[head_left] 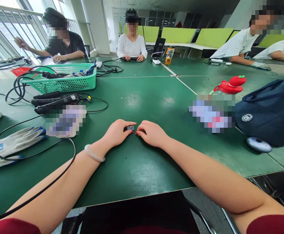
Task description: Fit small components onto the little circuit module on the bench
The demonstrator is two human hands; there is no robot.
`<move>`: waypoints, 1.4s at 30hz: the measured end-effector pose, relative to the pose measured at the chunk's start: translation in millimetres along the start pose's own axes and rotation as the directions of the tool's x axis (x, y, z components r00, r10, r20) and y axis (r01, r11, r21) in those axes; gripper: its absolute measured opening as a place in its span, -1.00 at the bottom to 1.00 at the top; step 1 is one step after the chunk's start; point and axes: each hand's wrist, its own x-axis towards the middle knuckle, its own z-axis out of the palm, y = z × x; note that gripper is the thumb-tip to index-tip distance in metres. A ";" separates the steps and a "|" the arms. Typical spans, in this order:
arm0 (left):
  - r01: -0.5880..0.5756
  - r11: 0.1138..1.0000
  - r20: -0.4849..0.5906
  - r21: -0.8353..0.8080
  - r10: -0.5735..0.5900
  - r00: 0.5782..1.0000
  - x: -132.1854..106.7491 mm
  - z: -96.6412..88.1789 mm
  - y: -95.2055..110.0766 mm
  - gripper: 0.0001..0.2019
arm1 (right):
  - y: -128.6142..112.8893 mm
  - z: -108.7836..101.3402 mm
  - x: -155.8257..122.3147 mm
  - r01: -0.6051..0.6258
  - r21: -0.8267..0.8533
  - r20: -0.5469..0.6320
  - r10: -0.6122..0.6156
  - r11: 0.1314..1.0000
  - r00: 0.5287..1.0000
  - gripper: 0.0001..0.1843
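Both my hands rest on the green table (142, 162), fingertips meeting in the middle. My left hand (117, 132), a pale bangle (94, 154) on its wrist, curls its fingers around a small dark part (130, 128). My right hand (151, 132) is closed too, its red-nailed fingertips pressed at the right side of the same small part. Most of the part is hidden by the fingers, so I cannot make out what it is.
A green basket (63, 83) of cables and black tools (56, 100) lies at left, with white gloves (12, 144) and a black cable (46, 149) nearer. At right sit a red-capped bottle (227, 86), a navy bag (268, 110) and a small round device (258, 144). Several people sit across the table.
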 end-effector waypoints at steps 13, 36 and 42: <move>-0.002 1.000 0.007 -0.008 0.002 1.000 -1.2 -3.0 5.6 -0.65 | -1.3 0.6 -0.9 0.053 0.033 -0.070 -0.051 0.998 0.996 -0.89; -0.059 0.996 -0.009 -0.061 0.059 0.998 -2.0 -0.6 4.7 -0.71 | 3.7 -14.4 -4.1 0.067 -0.008 -0.074 -0.067 0.998 0.995 -0.82; -0.007 0.999 0.011 -0.053 0.007 1.000 -0.5 -2.3 5.7 -0.68 | 18.1 -16.1 -4.3 0.010 0.027 0.090 -0.012 1.000 0.996 -0.93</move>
